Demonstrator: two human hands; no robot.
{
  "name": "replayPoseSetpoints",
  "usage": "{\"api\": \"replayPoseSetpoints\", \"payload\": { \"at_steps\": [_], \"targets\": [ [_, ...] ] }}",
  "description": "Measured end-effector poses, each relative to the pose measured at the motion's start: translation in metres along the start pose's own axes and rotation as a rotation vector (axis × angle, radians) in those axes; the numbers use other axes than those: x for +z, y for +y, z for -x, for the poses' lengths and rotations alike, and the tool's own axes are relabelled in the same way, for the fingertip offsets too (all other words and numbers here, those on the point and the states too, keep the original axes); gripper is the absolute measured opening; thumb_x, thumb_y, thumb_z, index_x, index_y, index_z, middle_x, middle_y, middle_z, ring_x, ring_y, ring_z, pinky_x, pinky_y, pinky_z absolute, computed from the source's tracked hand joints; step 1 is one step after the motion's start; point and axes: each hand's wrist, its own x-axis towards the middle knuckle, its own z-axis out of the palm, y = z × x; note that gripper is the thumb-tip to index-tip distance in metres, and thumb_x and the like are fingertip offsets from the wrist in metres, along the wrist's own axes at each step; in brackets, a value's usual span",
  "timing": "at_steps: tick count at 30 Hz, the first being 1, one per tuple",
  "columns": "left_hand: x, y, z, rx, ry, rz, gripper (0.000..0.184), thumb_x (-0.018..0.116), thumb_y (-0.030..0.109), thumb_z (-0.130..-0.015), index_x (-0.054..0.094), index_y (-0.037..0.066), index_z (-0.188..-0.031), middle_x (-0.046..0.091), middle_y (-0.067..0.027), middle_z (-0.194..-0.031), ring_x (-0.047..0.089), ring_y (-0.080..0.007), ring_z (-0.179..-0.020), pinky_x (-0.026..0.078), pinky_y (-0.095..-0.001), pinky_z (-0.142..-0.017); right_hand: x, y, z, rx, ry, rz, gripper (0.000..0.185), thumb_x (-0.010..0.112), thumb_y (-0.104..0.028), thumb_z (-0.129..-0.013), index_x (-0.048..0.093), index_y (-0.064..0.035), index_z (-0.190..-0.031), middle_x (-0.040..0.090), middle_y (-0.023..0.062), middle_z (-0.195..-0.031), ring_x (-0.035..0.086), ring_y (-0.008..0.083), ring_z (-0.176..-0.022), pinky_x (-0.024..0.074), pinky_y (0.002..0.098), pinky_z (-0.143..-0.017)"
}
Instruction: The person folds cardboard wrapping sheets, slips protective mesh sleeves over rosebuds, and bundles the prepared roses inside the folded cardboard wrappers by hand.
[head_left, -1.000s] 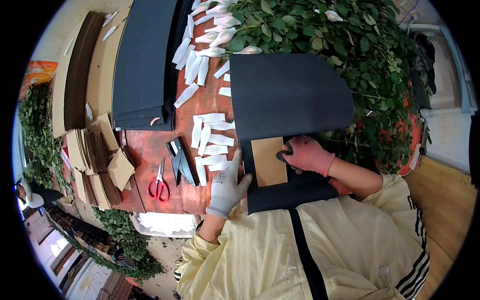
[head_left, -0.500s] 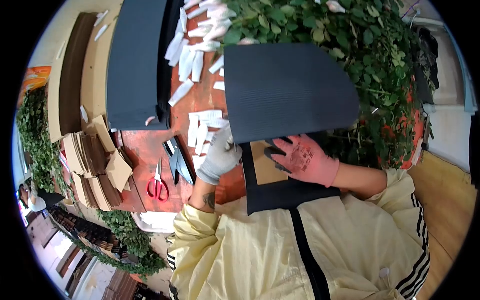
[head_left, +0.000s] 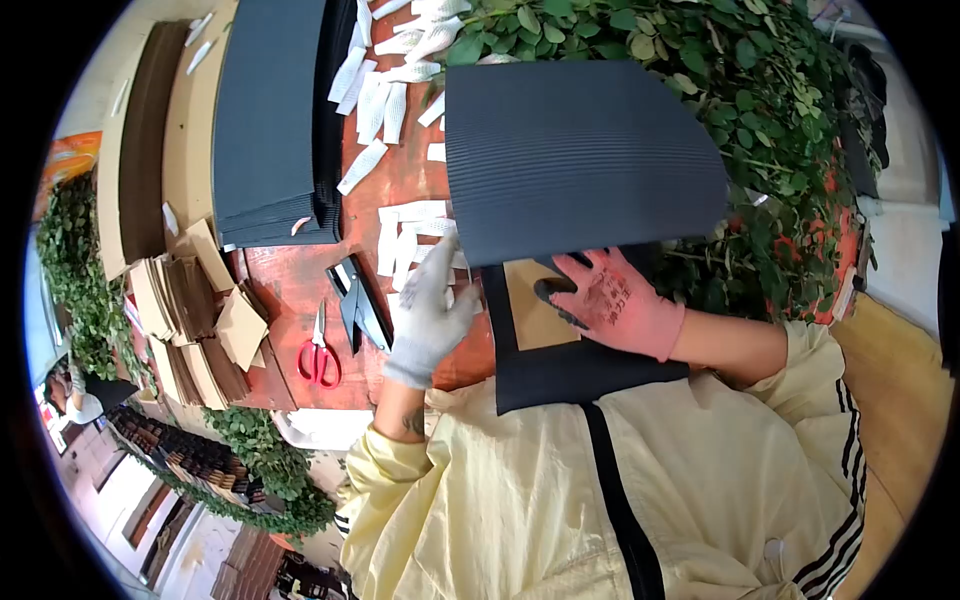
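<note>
In front of me a black corrugated sheet [head_left: 585,160] stands folded up, its lower part lying flat near my jacket. On that flat part is a tan cardboard piece [head_left: 540,318]. My right hand [head_left: 622,305], in a pink glove with dark fingertips, rests at the cardboard with fingers spread, their tips partly hidden beneath the raised sheet. My left hand [head_left: 432,322], in a light grey glove, is beside the sheet's left edge, fingers apart and holding nothing I can see. White mesh sleeves [head_left: 405,245] lie just beyond it on the red table [head_left: 285,275].
Left of my hands lie red-handled scissors [head_left: 319,360] and a black-and-blue stapler [head_left: 358,305]. Farther left are stacked tan cardboard pieces [head_left: 190,320] and a pile of black sheets [head_left: 270,130]. Leafy rose stems [head_left: 770,130] cover the far right. Another person [head_left: 80,400] is at the far left.
My left hand has come away from the sheet's edge and its fingers have opened. My right hand stays at the cardboard, with its fingers more spread.
</note>
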Motion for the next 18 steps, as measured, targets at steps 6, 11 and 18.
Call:
{"api": "replayPoseSetpoints", "payload": {
  "at_steps": [6,11,18],
  "targets": [
    [-0.039,0.077,0.062,0.188,-0.294,-0.024,0.049,0.067,0.022,-0.074,0.055,0.002,-0.117,0.059,-0.0164,-0.106,0.055,-0.0319,-0.102,0.043,-0.0371,-0.088,-0.014,-0.001,0.004,-0.038,0.059,0.005,0.039,0.060,-0.033,-0.079,0.055,-0.0181,-0.115,0.035,0.0144,-0.137,0.031,0.0407,-0.126,0.0299,0.0488,-0.100],
    [0.021,0.081,0.071,0.316,-0.427,-0.572,0.037,0.060,0.025,-0.077,0.059,0.005,-0.108,0.062,-0.0119,-0.103,0.058,-0.0291,-0.097,0.046,-0.0395,-0.082,-0.007,-0.009,0.007,0.009,0.069,0.023,0.044,0.060,-0.034,-0.079,0.051,-0.0215,-0.120,0.035,0.0138,-0.137,0.033,0.0382,-0.125,0.0252,0.0461,-0.105],
    [0.028,0.080,0.069,0.192,-0.522,-0.642,0.031,0.054,0.024,-0.080,0.059,0.008,-0.107,0.063,-0.0093,-0.099,0.060,-0.0265,-0.094,0.047,-0.0374,-0.080,-0.009,-0.015,0.012,0.062,0.019,0.015,0.047,0.059,-0.031,-0.079,0.050,-0.0185,-0.124,0.035,0.0138,-0.138,0.043,0.0345,-0.118,0.0322,0.0392,-0.102]
  ]
}}
